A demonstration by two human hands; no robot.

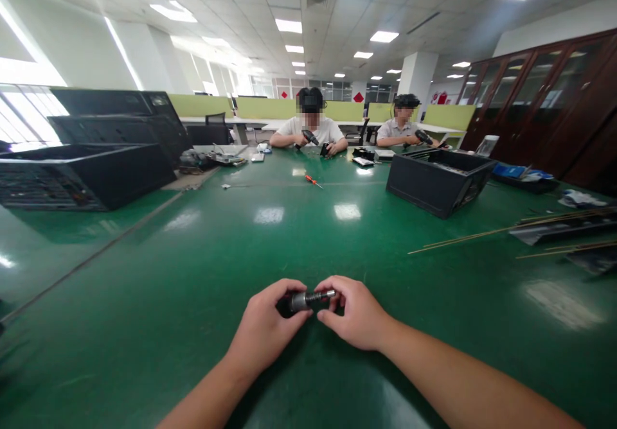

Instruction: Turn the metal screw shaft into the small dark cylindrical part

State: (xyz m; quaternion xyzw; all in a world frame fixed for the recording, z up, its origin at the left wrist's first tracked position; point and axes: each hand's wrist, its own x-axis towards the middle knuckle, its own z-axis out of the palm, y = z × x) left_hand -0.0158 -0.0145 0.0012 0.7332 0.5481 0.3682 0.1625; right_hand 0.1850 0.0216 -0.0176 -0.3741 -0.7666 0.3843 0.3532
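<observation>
My left hand is wrapped round a dark cylindrical tool with a grey metal collar, low in the middle of the view. From the collar a thin ringed shaft with a bright silver tip points right, toward my right hand. The fingers of my right hand are curved and apart around the tip, with a gap between thumb and forefinger. Nothing is gripped in that hand. Both hands are just above the green table.
A red screwdriver lies further back. Black computer cases stand left and right. Thin rods extend from the right. Across the table, two people hold power drills.
</observation>
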